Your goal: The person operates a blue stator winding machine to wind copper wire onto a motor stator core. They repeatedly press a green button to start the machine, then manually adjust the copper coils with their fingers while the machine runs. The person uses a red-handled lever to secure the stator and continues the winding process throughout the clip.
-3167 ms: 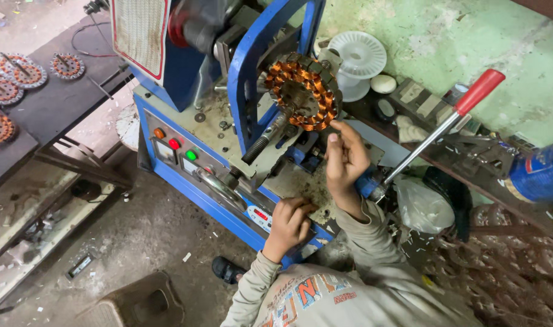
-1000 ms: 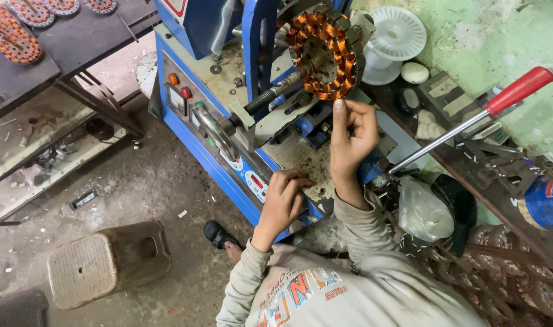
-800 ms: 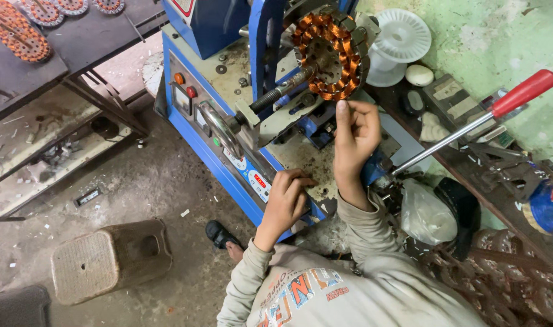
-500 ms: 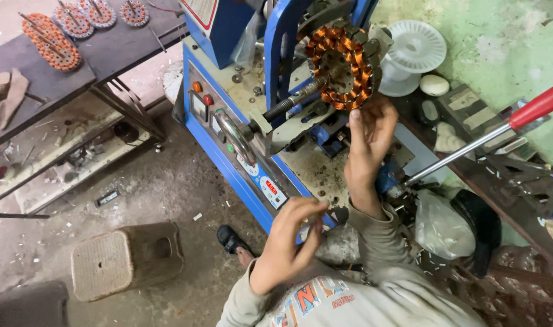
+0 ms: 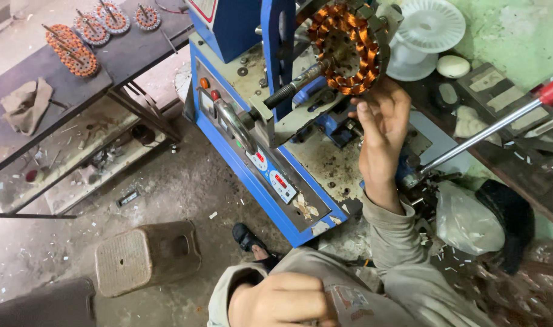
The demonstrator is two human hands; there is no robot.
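Closest to the camera, the left hand (image 5: 282, 300) sits low against the person's chest, fingers curled into a loose fist with nothing visibly in it. Just beyond it on the dirty floor stand a squat brown plastic stool (image 5: 146, 254) and a dark sandal (image 5: 247, 237) beside the machine's base.

Farther up, the right hand (image 5: 382, 124) reaches toward the blue winding machine (image 5: 252, 151), fingers spread and partly bent. Its fingertips touch the lower right rim of the copper-wound stator (image 5: 348, 45), which sits directly above the hand, mounted on the machine's steel shaft (image 5: 294, 88) and standing roughly upright. Whether the fingers pinch a wire or only press on the coils is hard to tell from this angle.

To the right of that hand a metal lever with a red grip (image 5: 488, 127) slants up toward the frame's edge. Behind the stator rests a white plastic spool (image 5: 427, 30) against the green wall. Far left, a dark workbench (image 5: 131, 54) carries several more wound stators (image 5: 70, 48) and a crumpled rag (image 5: 27, 104).
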